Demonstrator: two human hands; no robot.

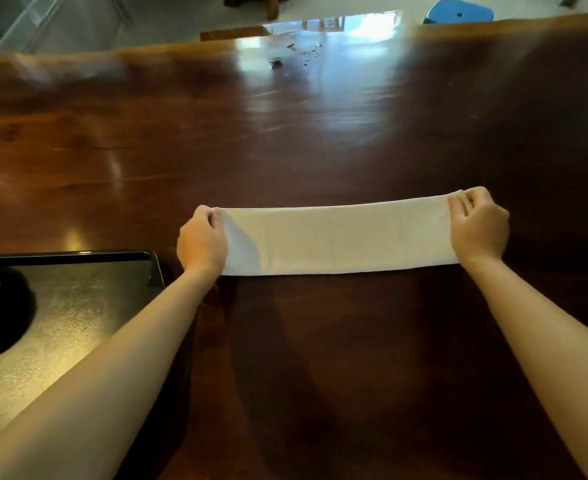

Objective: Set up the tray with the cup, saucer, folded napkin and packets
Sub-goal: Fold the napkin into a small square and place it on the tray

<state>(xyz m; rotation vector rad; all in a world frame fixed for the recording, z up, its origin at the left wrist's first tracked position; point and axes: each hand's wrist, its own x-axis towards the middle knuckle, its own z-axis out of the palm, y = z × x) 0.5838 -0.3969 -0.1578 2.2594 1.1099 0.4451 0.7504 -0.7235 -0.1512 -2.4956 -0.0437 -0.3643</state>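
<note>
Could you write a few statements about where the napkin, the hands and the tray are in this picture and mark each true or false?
1. Each hand grips one end of the white napkin. True: the left hand pinches the left end and the right hand the right end.
2. The napkin lies on the black tray. False: it is over the wooden table, to the right of the tray.
3. The napkin is crumpled into a ball. False: it is a long flat strip stretched between the hands.
4. The tray sits at the left, near the left forearm. True.
5. A blue object shows beyond the table's far edge. True.
</note>
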